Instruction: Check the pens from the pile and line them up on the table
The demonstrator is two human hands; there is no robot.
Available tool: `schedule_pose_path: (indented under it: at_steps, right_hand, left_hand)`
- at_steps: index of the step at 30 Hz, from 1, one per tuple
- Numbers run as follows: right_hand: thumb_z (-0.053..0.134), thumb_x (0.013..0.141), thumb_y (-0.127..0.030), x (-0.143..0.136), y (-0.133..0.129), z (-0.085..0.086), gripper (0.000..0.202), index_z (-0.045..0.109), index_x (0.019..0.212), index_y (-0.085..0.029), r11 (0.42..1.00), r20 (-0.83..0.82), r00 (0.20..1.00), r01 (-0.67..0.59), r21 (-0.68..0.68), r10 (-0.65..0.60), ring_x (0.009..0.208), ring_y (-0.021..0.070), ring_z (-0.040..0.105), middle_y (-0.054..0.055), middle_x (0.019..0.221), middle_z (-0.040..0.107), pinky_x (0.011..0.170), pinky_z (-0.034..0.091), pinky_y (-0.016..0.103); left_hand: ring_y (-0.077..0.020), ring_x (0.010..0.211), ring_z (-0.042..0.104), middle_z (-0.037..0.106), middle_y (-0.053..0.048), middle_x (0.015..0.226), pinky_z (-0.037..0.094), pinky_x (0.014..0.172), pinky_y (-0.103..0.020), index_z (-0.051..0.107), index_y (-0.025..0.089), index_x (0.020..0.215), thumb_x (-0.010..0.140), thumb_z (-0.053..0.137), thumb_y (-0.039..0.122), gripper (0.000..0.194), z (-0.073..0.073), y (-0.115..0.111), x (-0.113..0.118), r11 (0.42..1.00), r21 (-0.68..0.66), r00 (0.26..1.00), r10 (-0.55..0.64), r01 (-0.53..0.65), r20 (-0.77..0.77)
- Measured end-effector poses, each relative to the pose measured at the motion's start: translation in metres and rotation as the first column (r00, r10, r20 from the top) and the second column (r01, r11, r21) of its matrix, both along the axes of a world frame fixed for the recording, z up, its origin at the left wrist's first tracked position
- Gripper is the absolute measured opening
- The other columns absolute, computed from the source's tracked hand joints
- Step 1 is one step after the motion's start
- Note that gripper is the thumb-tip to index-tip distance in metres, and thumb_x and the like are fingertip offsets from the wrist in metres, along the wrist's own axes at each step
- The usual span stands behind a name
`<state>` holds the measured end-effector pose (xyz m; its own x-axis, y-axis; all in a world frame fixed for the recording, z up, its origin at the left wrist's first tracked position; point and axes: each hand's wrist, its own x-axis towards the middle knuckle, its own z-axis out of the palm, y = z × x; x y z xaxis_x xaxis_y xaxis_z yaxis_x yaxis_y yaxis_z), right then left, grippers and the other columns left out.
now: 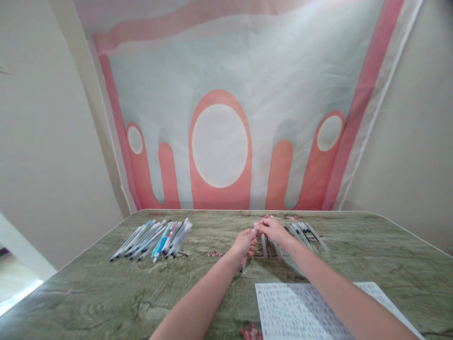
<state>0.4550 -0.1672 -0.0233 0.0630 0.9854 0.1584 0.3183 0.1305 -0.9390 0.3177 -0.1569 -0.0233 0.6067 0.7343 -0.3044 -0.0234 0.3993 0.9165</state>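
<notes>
Pen (243, 266) slants; dark end points near-left; upper end meets fingers (261, 227).

The table (106, 293) holds pens (161, 243), 1 paper sheet (283, 307) and, apparently, pen barrels (303, 236).

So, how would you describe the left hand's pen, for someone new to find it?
On the table, look between the left pile of pens and the right pile. There, the left hand holds the pen, its dark end showing below the hand. Unlike its neighbours, it is held, not lying down.
</notes>
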Motion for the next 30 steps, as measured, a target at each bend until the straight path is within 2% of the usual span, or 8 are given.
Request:
schedule_pose_path:
  at_steps: [7,15,21,25,30]
  right_hand:
    - [0.050,0.070,-0.045,0.0025,0.0011,-0.0033,0.033,0.059,0.064,-0.013,0.999,-0.004,1.000,-0.001,-0.050,0.001,0.051,0.0097,0.048,0.000,0.056,0.059,0.051,0.036,0.021]
    - [0.055,0.065,-0.043,0.0012,0.0015,-0.0052,0.031,0.059,0.060,-0.013,0.994,-0.060,0.998,0.011,-0.107,-0.018,0.050,0.0096,0.047,0.000,0.053,0.057,0.050,0.036,0.021]
    - [0.057,0.064,-0.043,0.0021,0.0038,-0.0088,0.029,0.057,0.059,-0.014,0.993,-0.108,0.994,0.010,-0.121,-0.023,0.050,0.0100,0.048,0.000,0.052,0.057,0.051,0.037,0.022]
    - [0.055,0.065,-0.044,0.0045,0.0025,-0.0052,0.031,0.057,0.059,-0.014,0.994,-0.071,0.997,0.032,-0.101,-0.039,0.050,0.0102,0.048,0.000,0.053,0.057,0.051,0.037,0.022]
    - [0.052,0.068,-0.045,0.0083,0.0047,-0.0055,0.032,0.059,0.060,-0.014,0.995,-0.033,0.999,-0.012,-0.097,0.009,0.051,0.0106,0.049,0.001,0.054,0.057,0.049,0.037,0.022]
  left_hand:
    - [-0.0001,0.033,0.014,0.023,0.011,0.046,0.004,0.039,-0.015,0.038,0.019,0.079,0.073,0.044,0.050,0.032,-0.0025,-0.0010,0.0014,1.000,0.012,0.999,0.005,-0.004,-0.052]
    - [-0.0008,0.032,0.013,0.021,0.011,0.046,0.003,0.038,-0.014,0.036,0.020,0.077,0.075,0.043,0.045,0.026,-0.0056,0.0006,0.0022,0.993,-0.113,1.000,-0.018,0.016,-0.018]
    - [-0.0010,0.031,0.014,0.023,0.010,0.046,0.003,0.036,-0.014,0.037,0.020,0.077,0.075,0.043,0.045,0.025,-0.0072,0.0028,0.0025,0.989,-0.144,1.000,-0.022,0.019,-0.019]
    - [-0.0013,0.032,0.014,0.021,0.010,0.045,0.004,0.036,-0.014,0.040,0.021,0.080,0.072,0.044,0.053,0.033,-0.0080,0.0007,0.0026,0.993,-0.119,1.000,-0.029,0.028,-0.010]
    - [-0.0009,0.034,0.015,0.025,0.010,0.046,0.005,0.037,-0.015,0.044,0.018,0.079,0.068,0.046,0.059,0.042,-0.0102,-0.0037,0.0033,1.000,-0.024,1.000,-0.012,0.011,-0.012]
